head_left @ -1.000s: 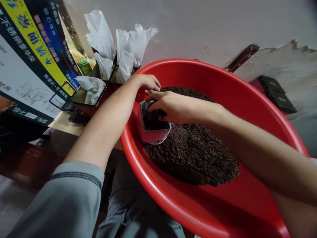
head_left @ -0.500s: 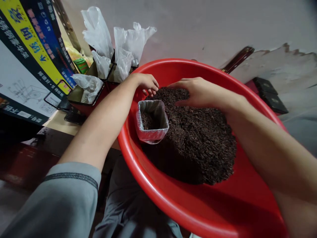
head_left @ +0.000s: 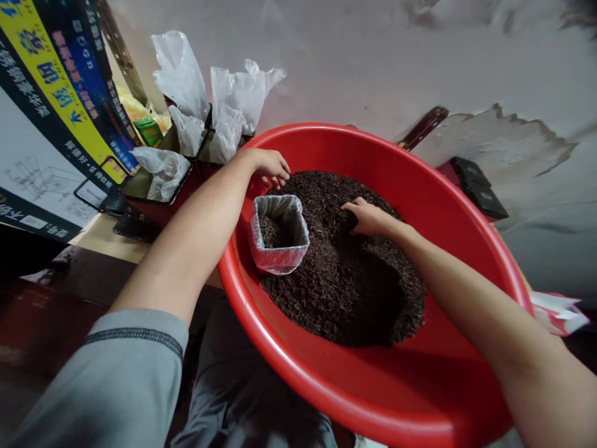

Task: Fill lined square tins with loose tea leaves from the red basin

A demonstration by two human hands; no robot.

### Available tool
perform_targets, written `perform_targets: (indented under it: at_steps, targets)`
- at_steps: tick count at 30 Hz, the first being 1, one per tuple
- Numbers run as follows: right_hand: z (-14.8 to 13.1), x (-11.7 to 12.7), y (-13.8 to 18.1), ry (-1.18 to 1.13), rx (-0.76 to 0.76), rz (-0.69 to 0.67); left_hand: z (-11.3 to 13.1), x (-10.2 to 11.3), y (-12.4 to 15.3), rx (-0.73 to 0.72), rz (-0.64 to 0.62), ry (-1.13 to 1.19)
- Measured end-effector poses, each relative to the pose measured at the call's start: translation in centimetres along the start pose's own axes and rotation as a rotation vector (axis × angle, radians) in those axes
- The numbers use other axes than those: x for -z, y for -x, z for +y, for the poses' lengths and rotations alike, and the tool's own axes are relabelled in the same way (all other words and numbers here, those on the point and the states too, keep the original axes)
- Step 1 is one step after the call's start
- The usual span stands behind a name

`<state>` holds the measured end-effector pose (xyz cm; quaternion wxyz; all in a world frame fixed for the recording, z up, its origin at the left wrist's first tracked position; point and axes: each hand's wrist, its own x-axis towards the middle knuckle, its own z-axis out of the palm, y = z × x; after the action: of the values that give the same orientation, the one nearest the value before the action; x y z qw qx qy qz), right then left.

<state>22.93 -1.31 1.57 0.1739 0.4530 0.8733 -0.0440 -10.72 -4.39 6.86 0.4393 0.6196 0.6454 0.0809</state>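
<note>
A large red plastic basin (head_left: 336,398) holds a heap of dark, short-stranded tea leaves (head_left: 326,292), by the look of them. Inside it, at the left, stands a square container lined with a clear plastic bag (head_left: 280,254), with some of the same leaves at its bottom. My left hand (head_left: 272,168) hovers just behind this container, its fingers loosely bent and apart, holding nothing. To the right, my right hand (head_left: 368,219) reaches into the heap with thumb and forefinger spread; its other fingers are partly hidden.
Beyond my left forearm stand several dark square containers (head_left: 180,190) with white plastic bags (head_left: 180,71) in them. A printed carton (head_left: 41,143) rises at the far left. Behind the basin is a stained wall (head_left: 336,62), and a black object (head_left: 476,186) lies at the right.
My right hand has moved down from above the heap, away from the lined container, into the leaves. My left hand has stayed by the container. The view has shifted slightly.
</note>
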Motion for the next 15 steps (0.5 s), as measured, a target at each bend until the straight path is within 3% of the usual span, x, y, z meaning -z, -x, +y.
perform_targets:
  at_steps: [5,8,15]
  targets:
    - [0.3,0.3,0.6,-0.024,0.119,0.093,-0.3,0.1,-0.4,-0.026,-0.021,-0.028]
    - [-0.4,1.5,0.7,-0.075,0.265,0.142,-0.3,0.1,-0.5,-0.026,-0.021,-0.034]
    - [-6.3,9.0,3.0,-0.182,0.605,0.289,-0.3,-0.1,-0.6,-0.011,0.001,0.016]
